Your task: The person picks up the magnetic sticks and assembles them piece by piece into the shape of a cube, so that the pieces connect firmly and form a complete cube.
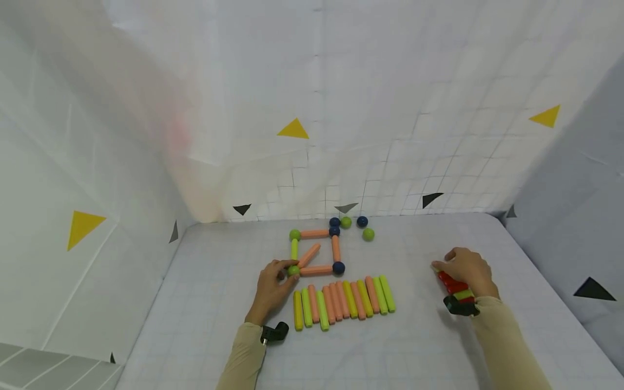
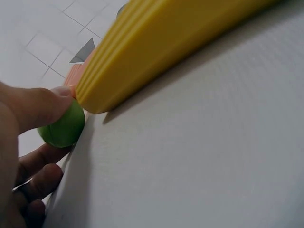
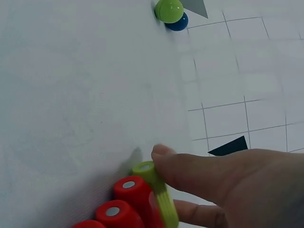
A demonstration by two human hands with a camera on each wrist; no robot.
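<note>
On the white gridded desk (image 1: 419,346), the left hand (image 1: 271,287) pinches a small green ball (image 1: 293,270) between thumb and fingers; the ball sits at the near left corner of a square frame of orange and green sticks with ball joints (image 1: 316,252), just behind a row of ribbed orange, yellow and green plastic sticks (image 1: 343,300). Well apart to the right, the right hand (image 1: 467,272) has its grip curled over a bundle of red sticks with one light green stick (image 3: 142,202) lying on the desk.
</note>
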